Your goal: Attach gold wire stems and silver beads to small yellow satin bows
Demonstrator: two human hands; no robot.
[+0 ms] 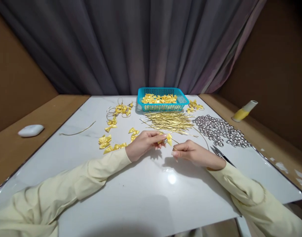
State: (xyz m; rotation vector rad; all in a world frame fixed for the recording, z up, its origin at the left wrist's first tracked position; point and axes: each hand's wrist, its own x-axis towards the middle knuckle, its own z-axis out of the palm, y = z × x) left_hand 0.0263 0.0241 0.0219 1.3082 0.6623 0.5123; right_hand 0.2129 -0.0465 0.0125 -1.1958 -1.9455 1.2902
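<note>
Between the thumb and fingers of my left hand is a yellow ribbon bow with a small silver bell-like piece against it. My right hand pinches a thin gold cord that runs from the bow. Both hands are held just above the white tabletop, close together. Behind them lies a pile of gold cord lengths. Several loose yellow bows rest left of my left hand. Part of the bow is hidden by my left fingers.
A turquoise basket of yellow bows stands at the back. Silver pieces are heaped at right, near scissors. Bows with cord loops lie back left, more bows back right. A yellow-white bottle and a white object flank the table.
</note>
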